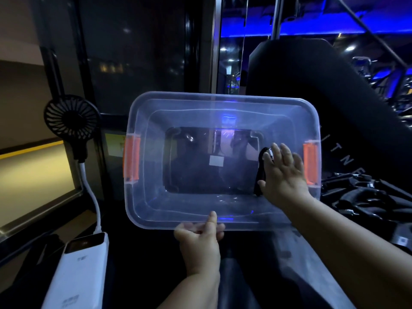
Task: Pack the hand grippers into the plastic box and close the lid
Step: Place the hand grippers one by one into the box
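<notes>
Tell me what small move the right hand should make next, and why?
Probably let go of the black hand gripper and draw the right hand out of the box. The hand is already inside, by the right wall, fingers almost straight, while the left hand holds the near rim. More grippers lie in a pile to the right.

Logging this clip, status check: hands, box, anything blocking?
Left hand grips plastic box at near rim. Right hand open inside, touching one hand gripper. Box uncovered, nothing blocking.
</notes>
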